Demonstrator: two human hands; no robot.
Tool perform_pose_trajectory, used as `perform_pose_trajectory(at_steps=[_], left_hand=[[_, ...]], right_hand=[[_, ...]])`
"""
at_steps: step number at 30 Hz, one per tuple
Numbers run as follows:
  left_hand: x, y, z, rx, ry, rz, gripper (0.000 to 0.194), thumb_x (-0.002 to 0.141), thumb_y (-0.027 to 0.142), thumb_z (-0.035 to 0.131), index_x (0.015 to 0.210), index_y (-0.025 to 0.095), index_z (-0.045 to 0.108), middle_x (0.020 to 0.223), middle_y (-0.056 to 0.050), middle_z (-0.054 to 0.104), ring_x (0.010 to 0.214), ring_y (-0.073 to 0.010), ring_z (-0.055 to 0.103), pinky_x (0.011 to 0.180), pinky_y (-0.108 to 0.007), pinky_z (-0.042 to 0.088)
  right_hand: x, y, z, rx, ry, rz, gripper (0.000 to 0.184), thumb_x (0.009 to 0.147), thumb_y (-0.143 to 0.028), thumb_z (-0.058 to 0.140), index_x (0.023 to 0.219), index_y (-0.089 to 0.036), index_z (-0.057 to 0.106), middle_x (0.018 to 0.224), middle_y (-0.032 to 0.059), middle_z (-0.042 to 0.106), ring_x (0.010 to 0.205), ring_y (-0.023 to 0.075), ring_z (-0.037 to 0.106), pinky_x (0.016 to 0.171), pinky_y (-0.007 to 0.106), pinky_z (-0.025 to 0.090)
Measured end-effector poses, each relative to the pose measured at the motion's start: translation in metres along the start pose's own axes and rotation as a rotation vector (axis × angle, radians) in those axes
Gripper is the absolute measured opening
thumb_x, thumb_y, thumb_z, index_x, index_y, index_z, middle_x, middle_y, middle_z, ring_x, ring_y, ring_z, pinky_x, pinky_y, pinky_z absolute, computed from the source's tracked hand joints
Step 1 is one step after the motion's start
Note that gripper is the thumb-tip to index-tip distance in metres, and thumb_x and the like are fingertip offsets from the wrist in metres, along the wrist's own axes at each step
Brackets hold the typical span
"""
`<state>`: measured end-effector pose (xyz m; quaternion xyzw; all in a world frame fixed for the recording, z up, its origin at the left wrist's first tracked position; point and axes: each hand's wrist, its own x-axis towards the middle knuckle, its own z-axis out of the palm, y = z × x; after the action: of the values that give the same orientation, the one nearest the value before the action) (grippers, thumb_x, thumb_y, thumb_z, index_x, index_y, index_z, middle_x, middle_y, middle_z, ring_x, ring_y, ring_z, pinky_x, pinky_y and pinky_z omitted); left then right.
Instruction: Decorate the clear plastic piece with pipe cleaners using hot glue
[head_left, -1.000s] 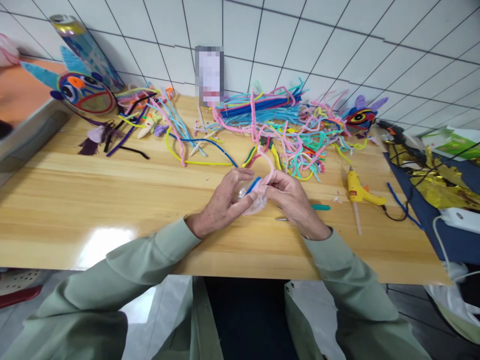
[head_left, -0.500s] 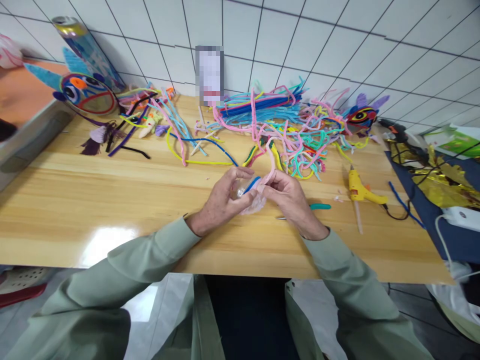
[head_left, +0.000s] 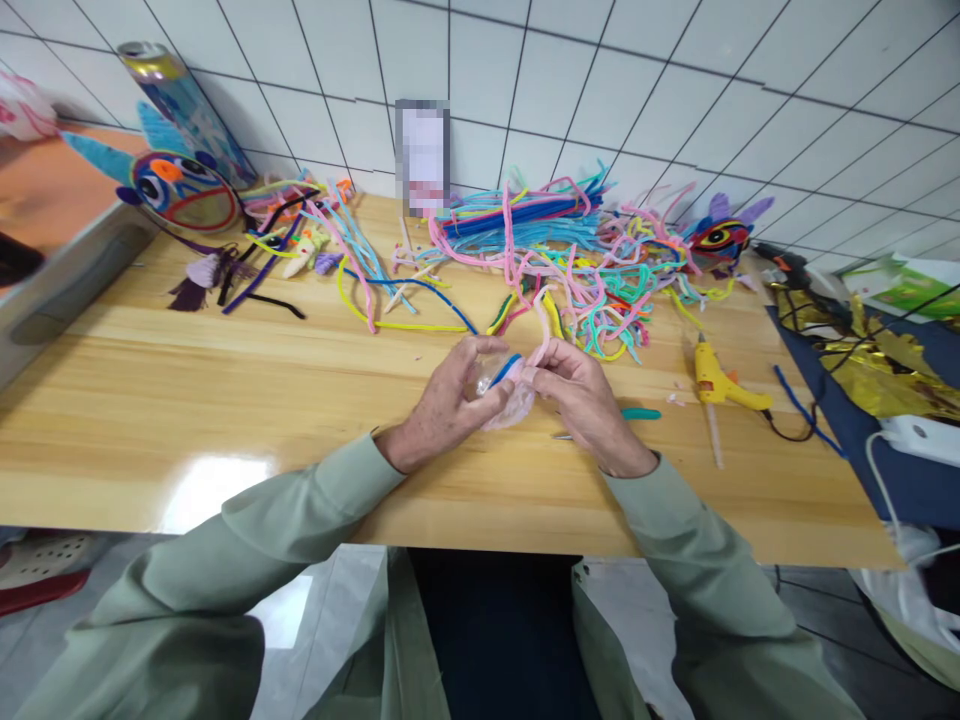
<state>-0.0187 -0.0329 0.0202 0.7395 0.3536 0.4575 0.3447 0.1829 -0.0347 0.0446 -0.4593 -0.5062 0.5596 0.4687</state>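
My left hand (head_left: 459, 405) is closed around a clear rounded plastic piece (head_left: 517, 410), whose full shape my fingers partly hide. A short blue pipe cleaner (head_left: 505, 370) lies across it, with pink fuzzy material beside it. Close against it, my right hand (head_left: 576, 395) pinches a pale pink pipe cleaner (head_left: 541, 335) that curves up and away. Under and beside my right wrist are pliers with a teal handle (head_left: 641, 413); part of them is hidden.
Pipe cleaners (head_left: 525, 225) in many colours heap along the tiled wall. Finished fish-like faces stand left (head_left: 187, 190) and right (head_left: 718, 237). A yellow glue gun (head_left: 726, 385) lies at right with its cord. A tall can (head_left: 187, 115) and a blurred-out phone-shaped object (head_left: 425, 158) lean on the wall.
Both hands stay almost in place, still at the plastic piece and the pink pipe cleaner. The camera view has shifted slightly.
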Motion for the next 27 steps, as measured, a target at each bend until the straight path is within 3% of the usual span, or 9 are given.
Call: perform_pose_trajectory(at_steps=[7,13,16,21,27], left_hand=[[0.003,-0.002,0.0,0.022,-0.012,0.128,0.024,0.106,0.036,0.064,0.125,0.023,0.065,0.129,-0.012,0.073,0.128,-0.0276,0.069,0.113,-0.049,0.055],[-0.001,-0.002,-0.004,-0.057,-0.06,0.052,0.03,0.111,0.042,0.054,0.13,0.022,0.066,0.139,-0.014,0.07,0.138,-0.0278,0.064,0.121,-0.05,0.051],[0.0,0.001,-0.007,-0.081,-0.078,-0.003,0.03,0.108,0.044,0.061,0.128,0.022,0.068,0.145,-0.015,0.068,0.143,-0.0295,0.062,0.122,-0.051,0.05],[0.006,0.006,-0.011,-0.105,-0.136,-0.125,0.03,0.102,0.043,0.072,0.124,0.023,0.067,0.145,-0.013,0.071,0.135,-0.0302,0.068,0.104,-0.044,0.059],[0.01,0.006,-0.019,-0.083,-0.183,-0.203,0.041,0.097,0.045,0.075,0.131,0.024,0.068,0.136,-0.01,0.073,0.123,-0.028,0.071,0.087,-0.034,0.06]], right_hand=[[0.0,-0.002,0.002,-0.005,0.015,0.025,0.034,0.074,-0.045,0.092,0.078,-0.024,0.066,0.071,-0.0054,0.06,0.065,0.0128,0.049,0.065,0.03,0.046],[0.001,0.004,0.002,0.024,0.019,0.02,0.028,0.073,-0.037,0.091,0.08,-0.023,0.067,0.073,-0.005,0.064,0.066,0.0127,0.053,0.067,0.03,0.046],[0.002,0.005,0.001,0.01,0.014,0.008,0.027,0.074,-0.037,0.089,0.079,-0.024,0.066,0.072,-0.0053,0.062,0.067,0.0132,0.053,0.067,0.03,0.046],[0.0,0.005,0.002,-0.011,0.008,-0.001,0.024,0.076,-0.037,0.087,0.081,-0.024,0.067,0.076,-0.0033,0.064,0.073,0.0153,0.057,0.07,0.031,0.048],[0.0,0.006,0.003,-0.046,-0.008,-0.03,0.024,0.078,-0.039,0.085,0.083,-0.025,0.067,0.078,-0.0029,0.064,0.075,0.0163,0.059,0.071,0.032,0.05]])
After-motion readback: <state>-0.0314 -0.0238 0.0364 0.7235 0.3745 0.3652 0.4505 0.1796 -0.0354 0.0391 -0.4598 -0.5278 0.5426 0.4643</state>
